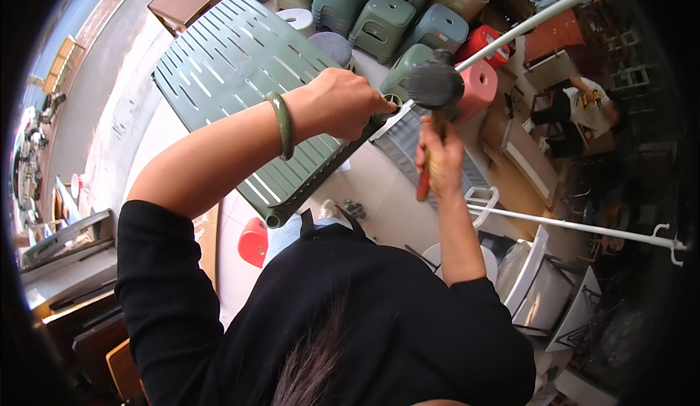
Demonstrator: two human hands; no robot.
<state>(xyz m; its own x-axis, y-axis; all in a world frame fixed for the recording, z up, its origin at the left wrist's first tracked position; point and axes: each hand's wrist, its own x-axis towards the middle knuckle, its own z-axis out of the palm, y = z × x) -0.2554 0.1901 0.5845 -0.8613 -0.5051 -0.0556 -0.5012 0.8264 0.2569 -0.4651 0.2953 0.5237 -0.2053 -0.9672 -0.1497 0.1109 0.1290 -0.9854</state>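
Observation:
A green slatted plastic shelf panel point(240, 78) is tilted in front of me. My left hand point(343, 103), with a green bangle on the wrist, is closed at its right-hand corner, the index finger reaching to the round corner socket point(392, 104). The fingers' undersides are hidden. My right hand point(442, 159) is wrapped round the handle of a mallet point(435, 87), slightly blurred. The black mallet head is up beside that corner, and I cannot tell whether it touches. From behind the head, a white pole point(536, 21) runs to the upper right.
Stacked plastic stools point(383, 19) stand beyond the panel, with a pink stool point(475, 89) behind the mallet. A second white pole point(583, 225) with hooks extends at right. A red stool point(253, 242) is near my legs. Another person point(587, 107) sits at far right; a street lies left.

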